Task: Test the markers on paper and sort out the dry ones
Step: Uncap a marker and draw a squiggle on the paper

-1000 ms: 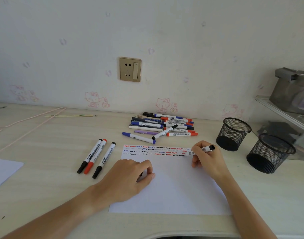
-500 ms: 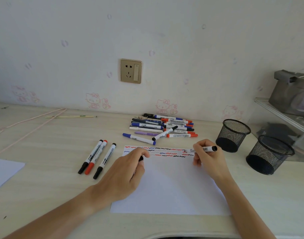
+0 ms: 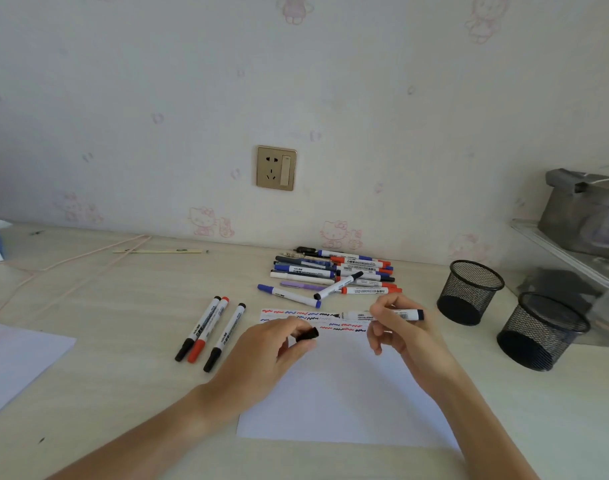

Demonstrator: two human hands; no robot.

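Observation:
A white sheet of paper (image 3: 344, 393) lies in front of me, with rows of red, blue and black squiggles along its far edge. My right hand (image 3: 400, 327) grips an uncapped black marker (image 3: 362, 315) held level above those squiggles, tip pointing left. My left hand (image 3: 272, 351) pinches the marker's black cap (image 3: 307, 335), a short way left of and below the tip. A pile of several markers (image 3: 334, 273) lies behind the paper. Three capped markers (image 3: 209, 329), two black and one red, lie side by side left of the paper.
Two black mesh pen cups (image 3: 469, 292) (image 3: 540, 332) stand on the right, before a clear shelf with grey items (image 3: 587, 216). Another white sheet (image 3: 15, 362) lies at the left edge. A pink cable (image 3: 71, 268) and a thin stick (image 3: 157, 251) lie at the back left.
My right hand lifted the marker off the paper and turned it level. My left hand rose from the sheet and brought the black cap toward the tip. The camera tilted upward.

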